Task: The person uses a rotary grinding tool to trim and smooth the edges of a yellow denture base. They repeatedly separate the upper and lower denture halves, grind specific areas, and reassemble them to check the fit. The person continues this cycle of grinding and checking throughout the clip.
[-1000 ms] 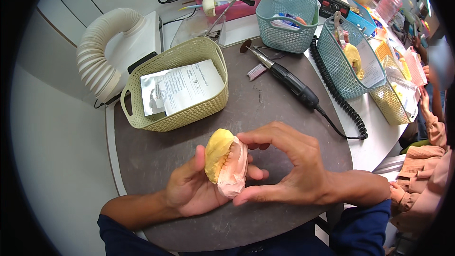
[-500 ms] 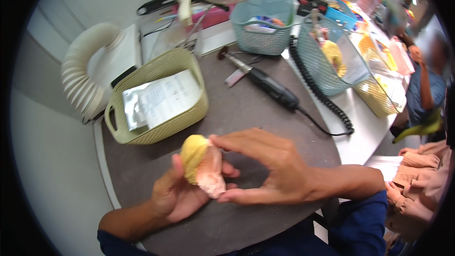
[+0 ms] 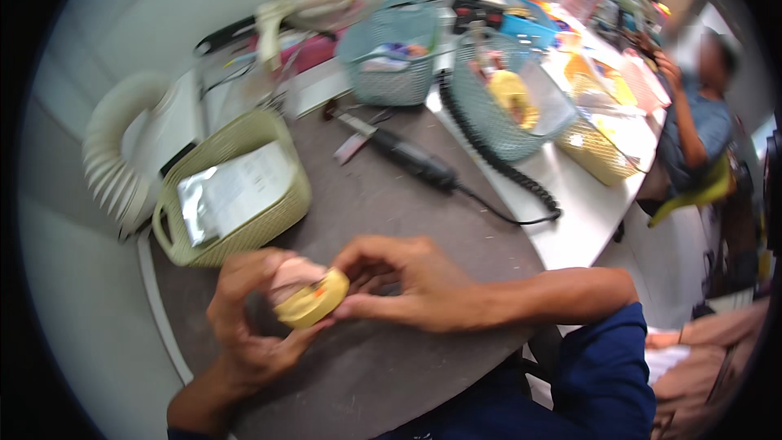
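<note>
Between my hands, above the near part of the grey-brown table, is a yellow plaster dental cast [image 3: 314,307] with a pink denture base [image 3: 295,275] on it. The pink side lies toward the upper left, and the yellow rim points to the lower right. My left hand [image 3: 244,310] grips the cast from the left, thumb below and fingers above. With thumb and bent fingers, my right hand [image 3: 415,285] holds its right edge. Motion blurs the details of the pink part. Beyond my hands lies a black rotary handpiece [image 3: 414,165] with a thin bit.
A green basket [image 3: 297,187] holding a paper and a silver packet stands left of centre. Blue-grey baskets [image 3: 391,85] and a coiled black cable [image 3: 497,163] are at the back and right. A ribbed white hose [image 3: 102,147] curves at far left. Another person [image 3: 692,122] sits at far right.
The cast has been turned over in my hands, its yellow rim now toward the lower right. My left hand has shifted round its left side. The whole view has swung slightly.
</note>
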### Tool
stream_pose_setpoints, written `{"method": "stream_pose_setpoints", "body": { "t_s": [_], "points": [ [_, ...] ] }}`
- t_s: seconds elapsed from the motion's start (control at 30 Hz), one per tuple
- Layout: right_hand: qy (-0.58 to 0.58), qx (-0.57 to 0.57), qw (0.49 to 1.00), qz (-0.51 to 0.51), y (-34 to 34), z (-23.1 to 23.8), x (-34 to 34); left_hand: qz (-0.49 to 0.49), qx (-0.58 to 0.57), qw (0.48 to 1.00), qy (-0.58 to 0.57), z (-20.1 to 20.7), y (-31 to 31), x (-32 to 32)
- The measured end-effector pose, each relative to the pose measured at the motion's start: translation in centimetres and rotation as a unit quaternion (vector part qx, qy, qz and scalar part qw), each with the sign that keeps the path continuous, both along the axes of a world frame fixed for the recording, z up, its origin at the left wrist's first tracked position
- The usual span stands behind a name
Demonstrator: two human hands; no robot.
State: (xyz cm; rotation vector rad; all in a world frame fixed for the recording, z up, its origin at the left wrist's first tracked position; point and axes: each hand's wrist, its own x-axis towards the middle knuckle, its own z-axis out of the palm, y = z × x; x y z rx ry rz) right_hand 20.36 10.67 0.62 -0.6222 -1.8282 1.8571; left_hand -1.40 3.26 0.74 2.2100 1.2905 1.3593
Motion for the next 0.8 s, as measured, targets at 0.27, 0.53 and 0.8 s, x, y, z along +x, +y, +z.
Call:
{"method": "stream_pose_setpoints", "body": {
  "t_s": [0.27,0.53,0.8],
  "points": [
    [0.035,-0.082,0.996,-0.003,-0.8,0.8,-0.9,0.024,0.048,0.999,-0.002,1.0,-0.6,-0.3],
    [0.029,-0.083,0.996,0.002,-0.6,1.0,-0.4,0.021,0.053,0.998,-0.005,1.1,-0.4,0.3],
    [0.022,-0.047,0.999,-0.004,-0.3,1.4,-0.3,-0.008,0.000,0.999,-0.040,0.4,-0.1,0.1]
  ]
}}
